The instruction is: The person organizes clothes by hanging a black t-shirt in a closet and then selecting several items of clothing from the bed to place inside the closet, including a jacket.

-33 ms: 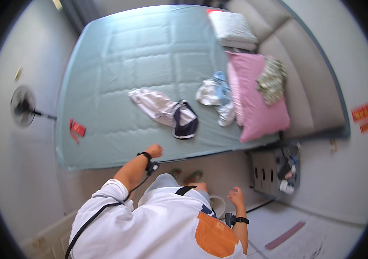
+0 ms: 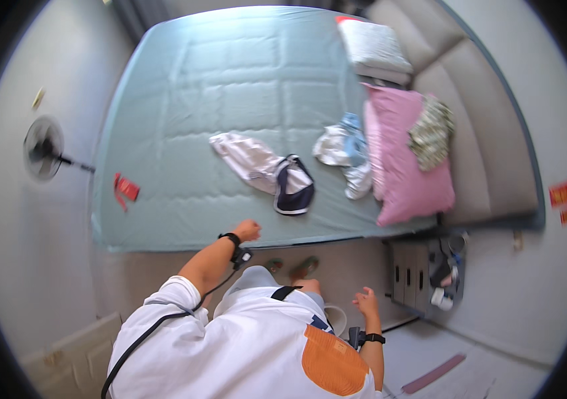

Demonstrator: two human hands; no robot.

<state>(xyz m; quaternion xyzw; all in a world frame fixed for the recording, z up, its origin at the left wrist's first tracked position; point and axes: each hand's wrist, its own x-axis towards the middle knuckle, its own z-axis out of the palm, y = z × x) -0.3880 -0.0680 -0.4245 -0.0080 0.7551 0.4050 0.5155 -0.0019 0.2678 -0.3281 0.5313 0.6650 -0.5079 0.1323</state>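
Observation:
I stand at the near edge of a bed with a light teal sheet (image 2: 230, 86). My left hand (image 2: 249, 230) reaches out over that edge with its fingers curled and nothing in it. A white and navy garment (image 2: 267, 169) lies crumpled on the sheet just beyond it. My right hand (image 2: 365, 302) hangs low at my side, fingers spread and empty, near a grey nightstand (image 2: 411, 276). A small pile of white and blue clothes (image 2: 346, 149) rests against a pink pillow (image 2: 400, 166), which has a patterned cloth (image 2: 432, 132) on top.
A grey pillow (image 2: 373, 45) lies at the far corner by the padded headboard (image 2: 489, 133). A standing fan (image 2: 43, 147) is on the floor to the left. A red item (image 2: 126, 189) sits at the bed's left edge. My sandalled feet (image 2: 291, 267) are by the bed.

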